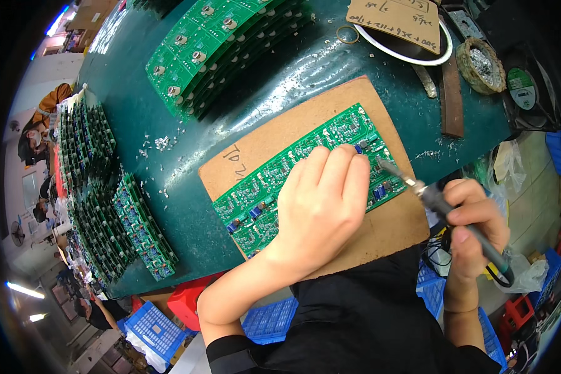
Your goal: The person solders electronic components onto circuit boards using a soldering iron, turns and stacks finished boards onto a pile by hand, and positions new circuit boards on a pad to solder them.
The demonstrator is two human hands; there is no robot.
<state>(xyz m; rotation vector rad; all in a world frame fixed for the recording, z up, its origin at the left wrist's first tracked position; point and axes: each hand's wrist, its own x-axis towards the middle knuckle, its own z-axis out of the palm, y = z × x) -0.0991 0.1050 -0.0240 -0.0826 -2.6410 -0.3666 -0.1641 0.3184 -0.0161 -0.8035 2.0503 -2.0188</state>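
Observation:
A green circuit board (274,181) crowded with small parts and blue components lies slanted on a brown cardboard sheet (336,103). My left hand (324,199) rests over the middle of the board, its fingers closed together and bent down. Its fingertips are mostly hidden, near a blue component at the board's right part, so what they pinch does not show. In my right hand (477,218) is a soldering iron (439,202) with a dark handle. The iron's metal tip points left and reaches the board's right end, close to my left fingers; whether it touches cannot be told.
Stacked green boards (193,56) stand at the back, and more boards (96,187) line the left edge. At the far right are a white-rimmed bowl (411,59) under a cardboard piece, a round tin (480,65), and a black fan (527,90). Metal clippings (161,143) litter the green tabletop.

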